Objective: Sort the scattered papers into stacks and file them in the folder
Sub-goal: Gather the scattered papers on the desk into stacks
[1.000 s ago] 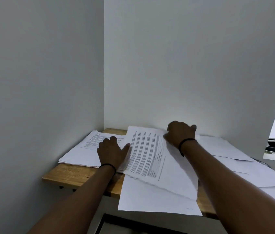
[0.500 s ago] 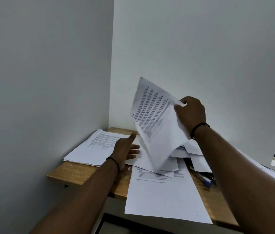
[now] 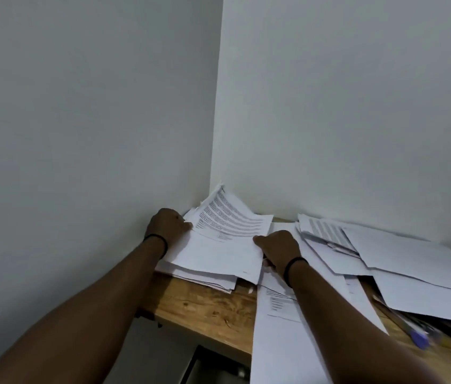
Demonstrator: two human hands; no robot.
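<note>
Papers lie in a stack (image 3: 213, 261) at the far left corner of the wooden surface (image 3: 205, 309), its printed top sheet (image 3: 232, 220) curling up against the wall. The left hand (image 3: 167, 227) grips the stack's left edge with curled fingers; the right hand (image 3: 279, 246) pinches its right edge. More loose sheets (image 3: 413, 261) spread to the right, partly covering a blue-capped pen (image 3: 417, 338) near the front edge.
</note>
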